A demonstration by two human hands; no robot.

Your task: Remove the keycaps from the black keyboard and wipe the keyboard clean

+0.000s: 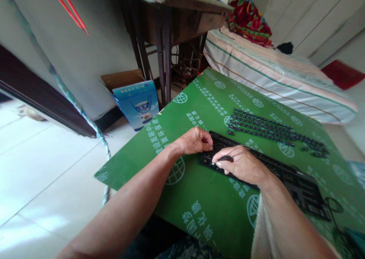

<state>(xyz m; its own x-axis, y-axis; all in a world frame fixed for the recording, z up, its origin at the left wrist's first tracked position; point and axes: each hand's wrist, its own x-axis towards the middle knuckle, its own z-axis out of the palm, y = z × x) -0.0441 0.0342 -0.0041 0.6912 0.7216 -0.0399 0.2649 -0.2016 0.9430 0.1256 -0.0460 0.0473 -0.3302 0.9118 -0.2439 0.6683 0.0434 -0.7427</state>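
"Your two forearms, the left and the right, lie nearest in the head view, reaching over a green printed tabletop."

"Which way does my keyboard points line up?"

"Your black keyboard lies flat on the tabletop, its long axis slanting from the far left end, under your hands, down to the near right end, beside a dark cable."

"And my grip?"

"Your right hand has thumb and fingers closed around a dark-handled tool, its pale tip at the keyboard's left part. Your left hand touches that same end with bent fingers; whether they pinch anything, you cannot tell from here."

"What lies beyond it?"

"Small black pieces in rows roughly along the keyboard's slant, with a looser cluster at their right end."

"Any containers?"

"Left of your tabletop, a blue printed carton stands on the floor, a brown flap raised; its contents are hidden."
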